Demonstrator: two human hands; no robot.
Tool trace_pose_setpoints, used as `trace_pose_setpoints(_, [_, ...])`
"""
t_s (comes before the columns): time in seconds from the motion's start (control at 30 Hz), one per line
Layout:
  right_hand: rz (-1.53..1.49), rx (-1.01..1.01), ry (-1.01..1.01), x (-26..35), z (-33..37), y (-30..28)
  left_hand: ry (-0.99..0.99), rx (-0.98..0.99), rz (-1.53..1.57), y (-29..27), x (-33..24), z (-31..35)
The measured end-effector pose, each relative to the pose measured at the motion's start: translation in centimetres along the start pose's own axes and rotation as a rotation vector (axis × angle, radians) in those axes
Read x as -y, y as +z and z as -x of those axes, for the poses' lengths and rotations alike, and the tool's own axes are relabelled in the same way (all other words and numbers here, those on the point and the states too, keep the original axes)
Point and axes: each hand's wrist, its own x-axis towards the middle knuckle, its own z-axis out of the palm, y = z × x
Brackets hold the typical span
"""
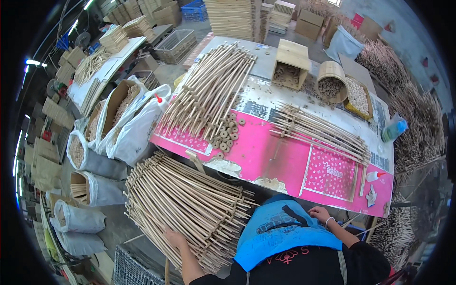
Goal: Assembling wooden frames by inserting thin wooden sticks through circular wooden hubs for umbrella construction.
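- Where the left forearm enters from the lower edge, the left hand [175,238] lies against the outer rods of the near rod stack [190,199]; whether its fingers grip a rod cannot be told.
- The right hand [318,213], a white band [329,220] at its wrist, is positioned beside the near table edge with fingers bent; whether it holds anything cannot be told.
- A blue apron [289,232] covers the person's front, between the hands.
- The near rod stack, made up of pale wooden rods, is located left of the apron, beside the near edge of the table [256,142]. Its support is hidden.
- A grid-sided crate [135,270] is positioned at lower left.
- On the table's pink cover, a white bottle with a red tip [374,176] lies near the right corner.
- A smaller rod group [323,134] lies across the right half of the table; a larger rod pile [204,90] occupies the left, with loose wooden rings [225,137] just beside it.
- White sacks [137,135] stand left of the table.
- Toward the table's far side, an open wooden box [290,53] and a round wooden container [331,70] both contain rings.
- Beyond the table rises a tall stack of boards [230,19].
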Motion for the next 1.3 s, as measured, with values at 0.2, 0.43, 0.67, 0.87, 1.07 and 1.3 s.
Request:
trace_pose_setpoints(0.2, [0.151,-0.095,-0.261,-6.4,0.1,-1.9,0.194,0.101,-0.095,0.3,-0.6,0.6])
trace_pose_setpoints(0.43, [0.175,0.123,-0.236,-6.2,-5.3,-6.1,-0.067,0.016,0.082,-1.8,-4.7,5.2])
trace_pose_setpoints(0.67, [0.277,0.255,-0.258,0.0,-7.5,-5.8,0.307,-0.123,0.288,-5.5,-10.0,10.7])
trace_pose_setpoints(0.87, [0.178,0.302,-0.251,-1.8,-9.0,-6.9,0.544,0.028,0.48,-4.2,-17.7,15.5])
trace_pose_setpoints(1.07, [0.154,0.151,-0.264,-5.8,-7.1,-9.4,0.782,0.218,0.568,-2.0,-25.0,18.3])
trace_pose_setpoints(1.3, [0.153,0.099,-0.163,-7.1,-4.8,-11.0,0.87,0.265,0.536,0.1,-30.1,19.6])
